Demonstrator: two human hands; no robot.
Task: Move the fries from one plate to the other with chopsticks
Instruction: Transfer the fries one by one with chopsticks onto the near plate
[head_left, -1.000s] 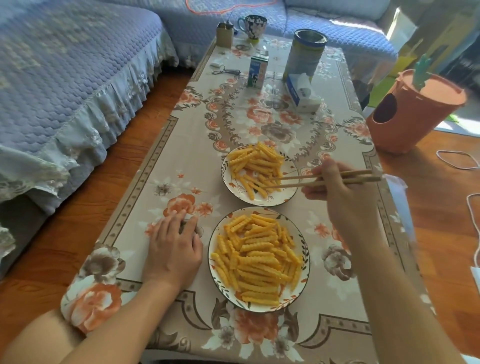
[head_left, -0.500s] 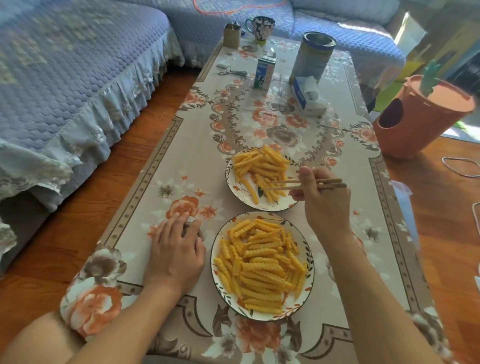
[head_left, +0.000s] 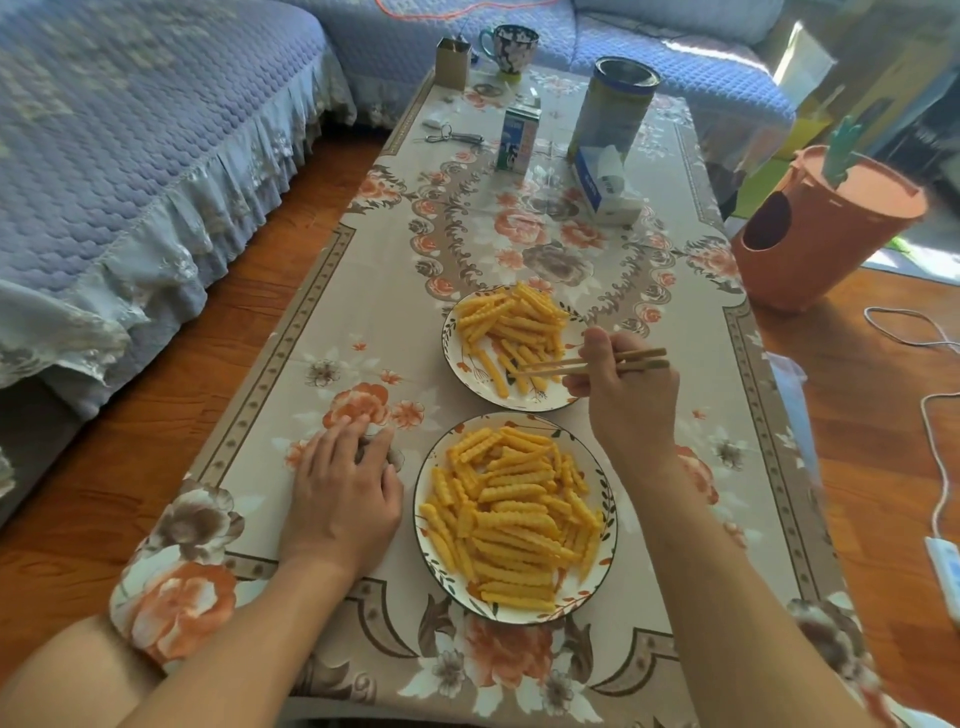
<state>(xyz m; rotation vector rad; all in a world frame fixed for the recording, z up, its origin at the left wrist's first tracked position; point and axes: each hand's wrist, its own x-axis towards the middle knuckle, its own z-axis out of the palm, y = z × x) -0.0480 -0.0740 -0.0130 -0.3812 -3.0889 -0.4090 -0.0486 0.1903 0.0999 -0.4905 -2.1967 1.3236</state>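
Fries, ridged and golden, fill round ceramic plates; right hand pinches wooden chopsticks, left hand spread flat.

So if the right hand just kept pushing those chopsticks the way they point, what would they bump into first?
Probably the fries on the far plate: the right hand aims the chopsticks leftward, tips already over that pile, though their height above it is unclear.

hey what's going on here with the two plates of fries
A person sits at a low table with a floral cloth, moving crinkle-cut fries between plates. The right hand holds chopsticks, their tips down among the fries on the far plate. Whether a fry is pinched yet is unclear. The left hand rests flat on the cloth beside the near plate, which holds the fuller pile.
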